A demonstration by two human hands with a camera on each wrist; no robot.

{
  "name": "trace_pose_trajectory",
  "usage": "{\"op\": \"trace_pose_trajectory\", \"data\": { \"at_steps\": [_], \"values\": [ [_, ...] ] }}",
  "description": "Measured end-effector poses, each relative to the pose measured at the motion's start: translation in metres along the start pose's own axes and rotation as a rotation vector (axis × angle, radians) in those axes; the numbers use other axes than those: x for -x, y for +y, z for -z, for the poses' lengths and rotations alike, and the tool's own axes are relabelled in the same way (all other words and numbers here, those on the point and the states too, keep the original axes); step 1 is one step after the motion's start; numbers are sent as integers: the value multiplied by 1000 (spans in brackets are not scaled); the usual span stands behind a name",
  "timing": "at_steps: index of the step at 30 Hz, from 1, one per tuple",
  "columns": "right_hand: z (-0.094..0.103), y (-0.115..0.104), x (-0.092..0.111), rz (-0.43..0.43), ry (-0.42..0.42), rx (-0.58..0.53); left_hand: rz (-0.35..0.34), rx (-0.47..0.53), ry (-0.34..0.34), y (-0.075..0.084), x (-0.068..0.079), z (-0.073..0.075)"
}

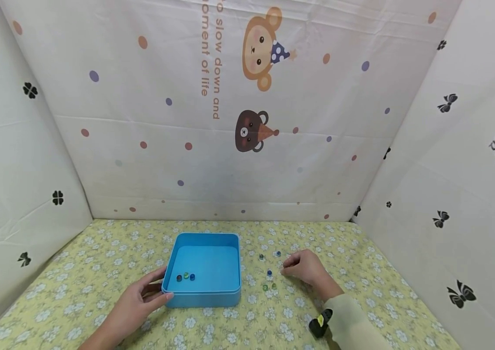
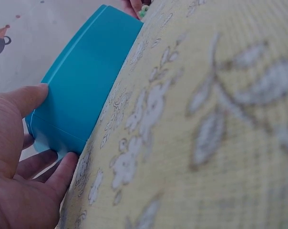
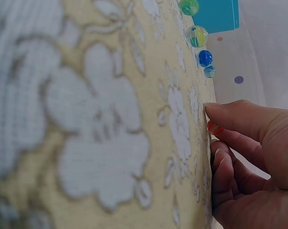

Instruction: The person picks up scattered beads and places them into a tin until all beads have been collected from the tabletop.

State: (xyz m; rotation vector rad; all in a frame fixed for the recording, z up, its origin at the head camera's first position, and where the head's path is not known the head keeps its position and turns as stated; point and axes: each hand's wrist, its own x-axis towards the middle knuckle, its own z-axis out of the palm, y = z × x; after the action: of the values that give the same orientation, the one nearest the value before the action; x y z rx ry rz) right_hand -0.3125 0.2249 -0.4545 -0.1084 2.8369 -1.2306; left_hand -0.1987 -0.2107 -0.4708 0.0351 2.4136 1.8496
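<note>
My left hand (image 1: 135, 302) holds the near left corner of a square blue box (image 1: 205, 299), thumb on its front wall and fingers around the left side. Inside the box lie a dark reddish marble (image 1: 179, 278), a green marble (image 1: 186, 275) and a blue marble (image 1: 192, 277). To the right of the box, my right hand (image 1: 309, 268) is down at the cloth. In the right wrist view its thumb and forefinger pinch a red marble (image 3: 214, 128), partly hidden by the fingers. Several loose marbles lie between the box and this hand, among them a blue one (image 1: 269, 273) and a green one (image 1: 265, 288).
A yellow flowered cloth (image 1: 212, 328) covers the table. Printed white sheets stand as a back wall (image 1: 212, 165) and on both sides. A black strap with a yellow mark (image 1: 320, 322) is at the right wrist.
</note>
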Motion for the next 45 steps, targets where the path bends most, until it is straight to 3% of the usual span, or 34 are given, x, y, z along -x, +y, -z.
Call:
{"op": "trace_pose_trajectory", "data": {
  "at_steps": [12,32,45],
  "values": [
    [7,0,-2,12,-65,23,-21,2,-10,0,1,1],
    [6,2,-2,1,-40,15,-20,10,-20,2,1,2],
    [3,2,5,46,-49,-32,14,-7,12,3,1,-1]
  ]
}}
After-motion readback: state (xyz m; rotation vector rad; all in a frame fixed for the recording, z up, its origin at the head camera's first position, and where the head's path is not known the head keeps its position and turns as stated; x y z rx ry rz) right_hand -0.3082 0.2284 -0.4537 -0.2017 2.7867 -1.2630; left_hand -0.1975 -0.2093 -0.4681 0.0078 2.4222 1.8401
